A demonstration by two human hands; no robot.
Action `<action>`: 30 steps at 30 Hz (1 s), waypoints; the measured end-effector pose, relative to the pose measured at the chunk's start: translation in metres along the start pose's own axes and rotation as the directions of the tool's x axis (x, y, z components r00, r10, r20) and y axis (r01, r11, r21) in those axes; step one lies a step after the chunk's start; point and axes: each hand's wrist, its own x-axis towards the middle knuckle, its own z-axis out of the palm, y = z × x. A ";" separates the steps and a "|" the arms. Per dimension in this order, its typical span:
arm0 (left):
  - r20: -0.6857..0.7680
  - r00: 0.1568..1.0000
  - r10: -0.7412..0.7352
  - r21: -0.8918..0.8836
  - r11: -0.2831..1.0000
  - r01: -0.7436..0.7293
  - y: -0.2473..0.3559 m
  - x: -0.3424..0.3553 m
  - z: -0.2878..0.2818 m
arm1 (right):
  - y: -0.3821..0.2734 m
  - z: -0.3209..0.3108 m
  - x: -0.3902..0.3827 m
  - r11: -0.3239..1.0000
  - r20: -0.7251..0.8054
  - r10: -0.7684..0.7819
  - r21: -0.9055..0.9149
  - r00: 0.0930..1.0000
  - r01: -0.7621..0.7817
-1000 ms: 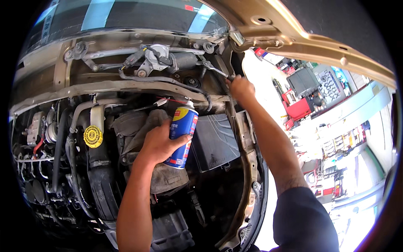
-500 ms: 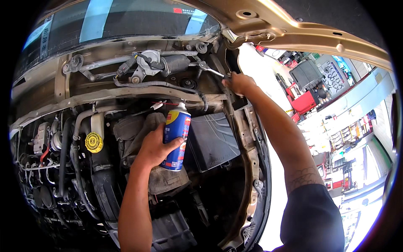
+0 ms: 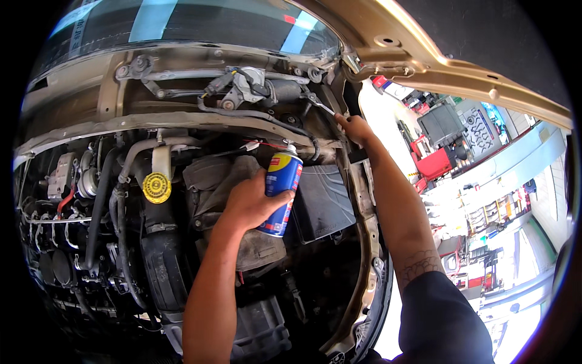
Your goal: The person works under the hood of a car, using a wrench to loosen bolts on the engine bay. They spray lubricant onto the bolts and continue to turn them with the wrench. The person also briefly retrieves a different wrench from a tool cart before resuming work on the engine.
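Observation:
My left hand is wrapped round a blue spray can with a yellow upper band. The can stands nearly upright, its top tilted slightly right, over the engine bay. A thin red straw points left from its white nozzle. Farther off, my right hand is closed on the handle end of a ratchet wrench. The wrench's head rests at the right end of the wiper linkage, beside the wiper motor. What the head sits on is too small to make out.
A black plastic box sits right of the can, and a grey cloth-like cover lies below it. A yellow cap and hoses are at left. The raised hood overhangs at upper right. Beyond the fender stands a red tool cart.
The view has turned a little, so the engine bay appears shifted right. Both hands keep the same grips on the can and the wrench, near the same parts.

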 end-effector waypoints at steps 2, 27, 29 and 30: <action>0.017 1.000 0.018 0.007 1.000 -0.018 0.002 0.000 -0.001 | -0.010 0.001 -0.006 0.988 -0.073 0.053 -0.144 0.996 -0.063; 0.044 0.998 -0.049 0.041 0.998 0.047 0.003 0.001 -0.006 | -0.020 0.010 -0.023 0.943 -0.287 -0.054 -0.329 0.957 -0.045; 0.087 0.995 -0.048 0.033 0.998 0.045 0.004 0.001 -0.009 | -0.033 0.011 -0.034 0.932 -0.317 -0.017 -0.348 0.948 -0.100; 0.090 0.993 -0.072 0.040 0.997 0.068 0.005 0.001 -0.011 | -0.041 0.011 -0.040 0.926 -0.324 0.009 -0.355 0.946 -0.130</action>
